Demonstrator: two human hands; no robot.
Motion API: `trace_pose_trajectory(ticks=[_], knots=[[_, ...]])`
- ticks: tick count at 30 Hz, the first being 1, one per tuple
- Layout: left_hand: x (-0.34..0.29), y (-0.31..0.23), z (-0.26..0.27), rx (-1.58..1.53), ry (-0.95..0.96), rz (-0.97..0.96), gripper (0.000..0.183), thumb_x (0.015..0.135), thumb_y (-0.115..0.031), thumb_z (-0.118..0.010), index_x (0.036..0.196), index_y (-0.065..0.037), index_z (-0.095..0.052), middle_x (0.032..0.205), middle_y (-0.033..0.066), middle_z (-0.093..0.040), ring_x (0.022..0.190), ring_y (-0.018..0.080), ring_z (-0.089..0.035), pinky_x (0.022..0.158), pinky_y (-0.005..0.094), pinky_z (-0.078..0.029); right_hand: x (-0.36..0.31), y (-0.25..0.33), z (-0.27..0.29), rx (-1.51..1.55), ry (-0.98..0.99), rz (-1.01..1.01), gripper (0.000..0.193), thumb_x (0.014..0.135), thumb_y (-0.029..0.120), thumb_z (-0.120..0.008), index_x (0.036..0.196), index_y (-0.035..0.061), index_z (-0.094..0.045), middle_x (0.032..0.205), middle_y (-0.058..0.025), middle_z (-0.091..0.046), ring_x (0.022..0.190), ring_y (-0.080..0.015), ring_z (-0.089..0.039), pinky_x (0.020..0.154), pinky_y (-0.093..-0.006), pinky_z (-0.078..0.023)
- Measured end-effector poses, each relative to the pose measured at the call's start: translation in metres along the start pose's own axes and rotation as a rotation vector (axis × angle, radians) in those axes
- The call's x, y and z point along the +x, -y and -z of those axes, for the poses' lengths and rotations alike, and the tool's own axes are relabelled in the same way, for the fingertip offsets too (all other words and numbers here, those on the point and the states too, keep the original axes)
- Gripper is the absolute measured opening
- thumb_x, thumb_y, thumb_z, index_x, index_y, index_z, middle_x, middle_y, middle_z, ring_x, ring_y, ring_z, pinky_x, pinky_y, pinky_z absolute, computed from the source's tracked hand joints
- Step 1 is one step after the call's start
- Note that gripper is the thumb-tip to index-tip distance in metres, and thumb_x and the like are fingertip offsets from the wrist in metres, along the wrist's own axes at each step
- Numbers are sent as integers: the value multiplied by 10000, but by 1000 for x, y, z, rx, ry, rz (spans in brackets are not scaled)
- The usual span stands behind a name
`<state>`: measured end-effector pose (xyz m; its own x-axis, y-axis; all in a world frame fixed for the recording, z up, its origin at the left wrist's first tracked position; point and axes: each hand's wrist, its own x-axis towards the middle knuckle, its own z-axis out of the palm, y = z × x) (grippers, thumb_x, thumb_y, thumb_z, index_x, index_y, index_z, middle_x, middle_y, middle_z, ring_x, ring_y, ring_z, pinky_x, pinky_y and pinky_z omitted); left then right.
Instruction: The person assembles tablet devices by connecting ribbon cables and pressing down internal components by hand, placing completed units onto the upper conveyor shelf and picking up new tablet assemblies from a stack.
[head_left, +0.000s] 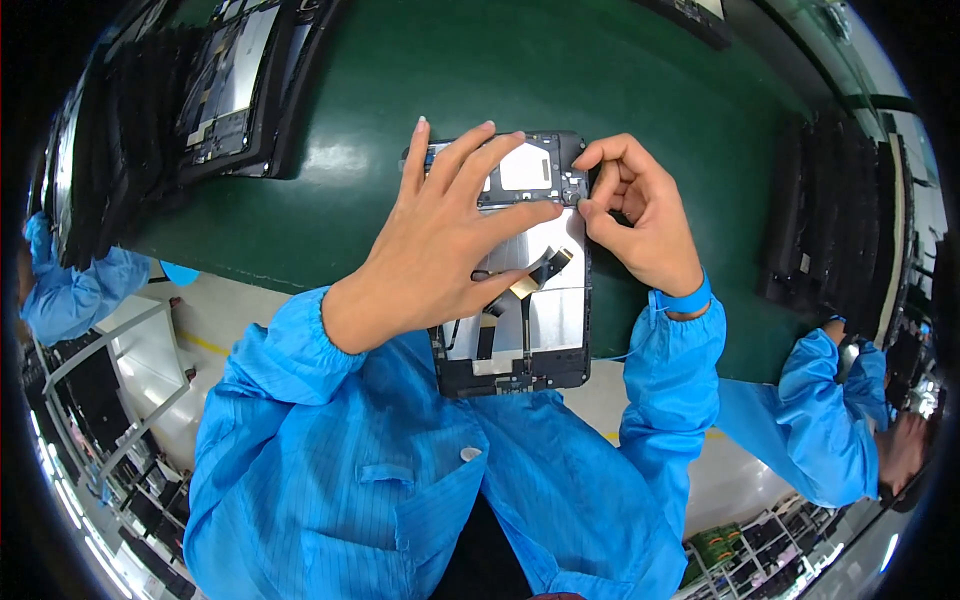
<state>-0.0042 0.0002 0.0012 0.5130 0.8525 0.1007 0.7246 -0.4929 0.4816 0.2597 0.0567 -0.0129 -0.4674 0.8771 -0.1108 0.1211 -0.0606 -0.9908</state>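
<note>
An opened tablet (558, 315) lies in front of me, its far part on the green table and its near end reaching past the table edge. Silver plates, dark frame and loose ribbon cables (548, 268) show inside it. My left hand (440, 225) lies across its far left part with the fingers spread, the index fingertip near the right rim. At the far right corner of the tablet, my right hand (640, 215) has thumb and index finger bent close together against the edge. Whatever may be between those fingertips is too small to make out. A blue wrist strap (684, 300) circles my right wrist.
Black trays holding more tablet parts (235, 90) stack up on the far left of the green table (400, 60). A row of black foam-like slabs (825, 210) stands at the right. Co-workers' blue sleeves show at the left (95, 290) and right (825, 420).
</note>
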Motion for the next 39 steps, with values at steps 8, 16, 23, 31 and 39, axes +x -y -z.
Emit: trace_pose_trajectory(ticks=[8, 16, 23, 31, 39], knots=[[2, -1, -5, 42, -86, -106, 616, 800, -193, -880, 1399, -255, -756, 1639, 147, -504, 1609, 439, -374, 1335, 787, -142, 10, -7, -10, 21, -136, 84, 409, 932, -18, -839, 1290, 36, -650, 972, 9, -687, 753, -3, -512, 682, -196, -430], [9, 9, -9, 16, -138, -298, 599, 775, -124, -834, 1366, -119, -737, 1475, 93, -607, 1457, 364, -523, 1341, 717, -268, 26, -21, -10, -10, -155, 189, 337, 907, -1, -881, 1195, 40, -710, 1010, -36, -828, 675, 6, -401, 617, -198, -342], [14, 17, -8, 77, -89, -426, 578, 679, -95, -803, 1247, 5, -760, 1424, 90, -661, 1349, 328, -586, 1317, 627, -364, 34, -24, -15, 41, -138, 167, 242, 894, 6, -898, 1096, 33, -767, 975, -40, -848, 664, 22, -449, 611, -186, -344], [19, 15, -10, 46, -125, -429, 554, 686, -103, -801, 1227, 12, -773, 1341, 101, -720, 1204, 328, -641, 1261, 574, -433, 36, -17, -18, -1, -151, 114, 235, 903, 23, -894, 1117, 26, -797, 995, -43, -850, 659, 27, -451, 593, -190, -351], [22, 16, -4, 36, -58, -443, 582, 695, -119, -796, 1263, 5, -770, 1327, 129, -730, 1109, 313, -670, 1231, 567, -466, 15, 3, 6, -21, 77, 10, 772, 926, -72, -767, 1637, 111, -529, 1253, -46, -743, 724, -20, -466, 634, -200, -407]])
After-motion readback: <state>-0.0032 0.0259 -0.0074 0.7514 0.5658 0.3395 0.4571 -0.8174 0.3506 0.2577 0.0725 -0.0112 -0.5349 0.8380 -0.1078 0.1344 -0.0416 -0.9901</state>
